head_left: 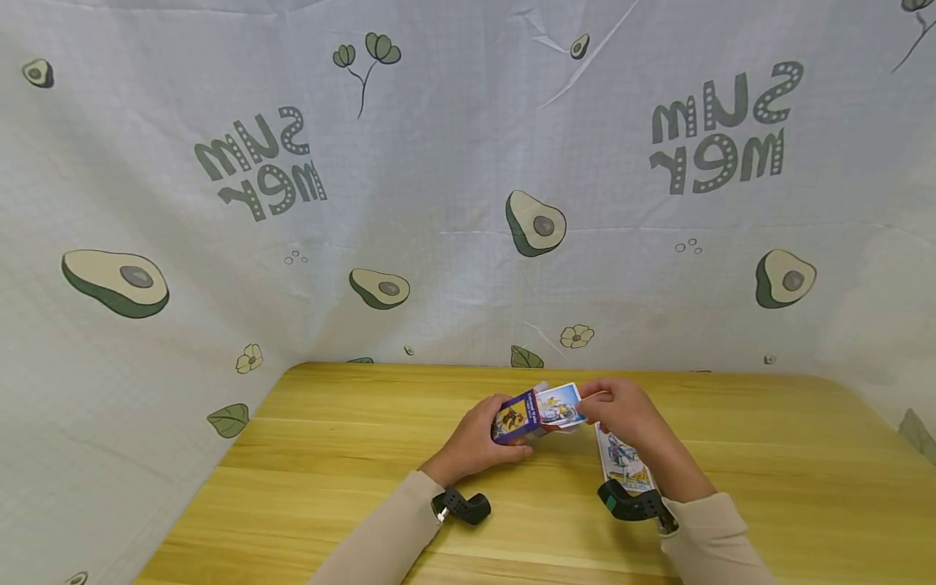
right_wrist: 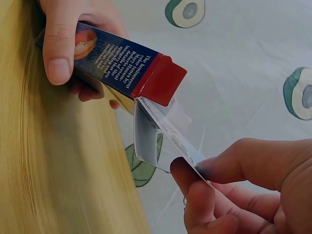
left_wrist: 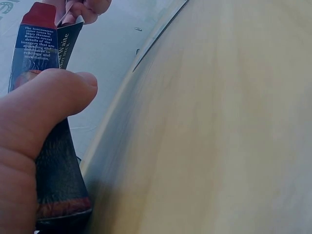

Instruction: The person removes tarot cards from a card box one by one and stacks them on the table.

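My left hand grips a dark blue and purple card box above the table, its thumb lying along the narrow printed side. The box is tilted, its open end turned toward my right hand. Thumb and fingers of that right hand pinch the outer edge of an illustrated tarot card, which sticks partly out of the box. In the right wrist view the red end flap stands folded out beside the card. Another picture card lies on the table below the right hand, partly covered by the wrist camera.
The wooden table reaches back to a pale curtain printed with avocados and lettering. Black camera mounts sit on the left wrist and the right wrist, both close over the tabletop.
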Demonstrator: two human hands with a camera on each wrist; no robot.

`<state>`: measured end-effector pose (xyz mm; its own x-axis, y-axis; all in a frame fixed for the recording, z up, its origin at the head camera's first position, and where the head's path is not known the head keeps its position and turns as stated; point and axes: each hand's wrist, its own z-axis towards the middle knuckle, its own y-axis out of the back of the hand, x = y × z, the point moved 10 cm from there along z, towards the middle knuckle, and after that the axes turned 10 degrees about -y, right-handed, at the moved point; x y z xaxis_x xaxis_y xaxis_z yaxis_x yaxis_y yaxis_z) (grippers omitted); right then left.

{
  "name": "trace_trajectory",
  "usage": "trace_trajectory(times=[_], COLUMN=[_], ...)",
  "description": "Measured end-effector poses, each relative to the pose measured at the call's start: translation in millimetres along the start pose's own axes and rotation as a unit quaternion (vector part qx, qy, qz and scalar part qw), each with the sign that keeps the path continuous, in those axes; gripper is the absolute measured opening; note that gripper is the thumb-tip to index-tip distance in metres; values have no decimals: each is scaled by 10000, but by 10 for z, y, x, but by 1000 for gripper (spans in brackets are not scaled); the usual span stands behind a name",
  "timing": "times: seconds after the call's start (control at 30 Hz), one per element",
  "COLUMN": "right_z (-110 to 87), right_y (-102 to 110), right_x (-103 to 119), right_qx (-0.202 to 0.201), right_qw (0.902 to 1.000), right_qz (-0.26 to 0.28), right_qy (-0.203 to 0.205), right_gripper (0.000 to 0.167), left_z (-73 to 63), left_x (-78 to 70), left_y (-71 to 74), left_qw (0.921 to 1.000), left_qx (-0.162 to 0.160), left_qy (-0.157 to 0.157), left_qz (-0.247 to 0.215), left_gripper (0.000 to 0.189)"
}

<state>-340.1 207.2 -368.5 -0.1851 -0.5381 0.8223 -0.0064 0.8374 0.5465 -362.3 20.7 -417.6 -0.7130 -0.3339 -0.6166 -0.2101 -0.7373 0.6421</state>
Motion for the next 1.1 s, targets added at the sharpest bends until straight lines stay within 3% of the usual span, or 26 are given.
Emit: trace_trajectory(times=[1.1], right_z=[-13], right_y=[230], right_x=[-41], right_qx=[-153], right_qw=[9999], right_qz=[32], right_qy=[8], right_gripper=[36], left_z=[-3], left_x=[-7], left_y=[2], left_qw=[9999], left_qx=[-31], left_qy=[-58], left_qz=[-159], left_gripper=[64])
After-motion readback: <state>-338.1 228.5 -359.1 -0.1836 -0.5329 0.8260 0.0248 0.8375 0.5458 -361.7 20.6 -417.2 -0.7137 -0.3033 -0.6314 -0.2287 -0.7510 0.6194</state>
